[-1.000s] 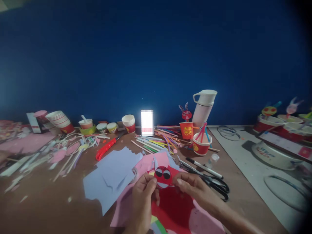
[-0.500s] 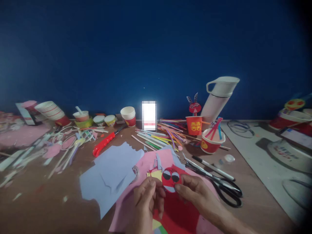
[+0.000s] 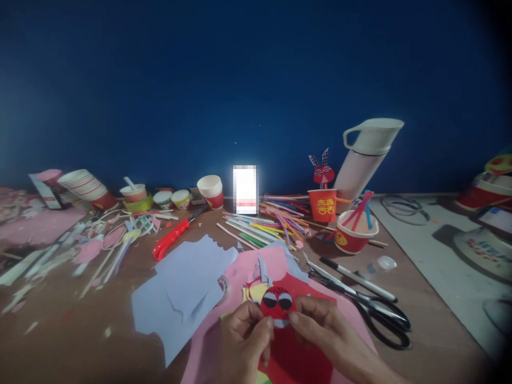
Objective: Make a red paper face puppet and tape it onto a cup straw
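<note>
At the far left of your table (image 3: pixel 60 325), a brown, scuffed surface, a tilted stack of white paper cups (image 3: pixel 86 186) lies on its side near the blue wall, above a litter of thin pale paper strips (image 3: pixel 108 242). Next comes a red plastic utility knife (image 3: pixel 170 240), long and slim, lying aslant. Below it is a ragged-edged sheet of pale blue paper (image 3: pixel 180 293), flat and matte, overlapped at its right by a pink sheet (image 3: pixel 240 272).

Your left hand (image 3: pixel 246 338) is curled, thumb and fingertips pinched shut on the left edge of a small round red paper face (image 3: pixel 278 305) with two black-and-white oval eyes. Your right hand (image 3: pixel 328 333) pinches the same disc from its right edge, fingers closed on it. The face is held between both hands just above a red paper sheet (image 3: pixel 296 357), at the near middle of the table.

Behind, a fan of thin coloured sticks (image 3: pixel 264 226) spreads across the table. To the right stands a red paper cup (image 3: pixel 324 205) topped with a red rabbit-eared figure, then a squat red cup (image 3: pixel 354 234) holding pink and blue sticks. A smooth white jug (image 3: pixel 366 154) with a handle leans behind them. Black-handled scissors (image 3: pixel 372 306) and a white pen (image 3: pixel 358 280) lie just right of your right hand.
</note>
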Demonstrator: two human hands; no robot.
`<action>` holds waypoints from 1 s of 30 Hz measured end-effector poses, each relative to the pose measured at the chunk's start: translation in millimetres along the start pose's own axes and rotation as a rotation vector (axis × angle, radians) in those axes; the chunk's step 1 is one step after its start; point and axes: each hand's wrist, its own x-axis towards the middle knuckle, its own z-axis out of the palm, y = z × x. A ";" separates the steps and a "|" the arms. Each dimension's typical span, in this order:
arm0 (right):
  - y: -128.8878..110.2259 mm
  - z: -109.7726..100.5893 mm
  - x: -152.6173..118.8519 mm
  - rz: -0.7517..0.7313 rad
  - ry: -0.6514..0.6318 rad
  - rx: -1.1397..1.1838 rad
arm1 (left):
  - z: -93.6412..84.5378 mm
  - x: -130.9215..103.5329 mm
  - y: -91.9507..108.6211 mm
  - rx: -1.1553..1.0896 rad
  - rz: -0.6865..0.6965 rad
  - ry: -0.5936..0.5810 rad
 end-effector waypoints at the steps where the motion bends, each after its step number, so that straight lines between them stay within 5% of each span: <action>1: 0.3 0.3 0.2 -0.001 0.011 -0.003 | 0.2 -0.1 0.6 -0.014 0.001 0.005; 6: 0.2 3.0 0.7 -0.014 0.101 -0.093 | 1.2 0.3 1.0 -0.065 -0.016 -0.002; 30: 6.6 8.3 -0.9 -0.011 0.133 0.041 | 0.8 3.5 -1.6 -0.088 -0.046 -0.038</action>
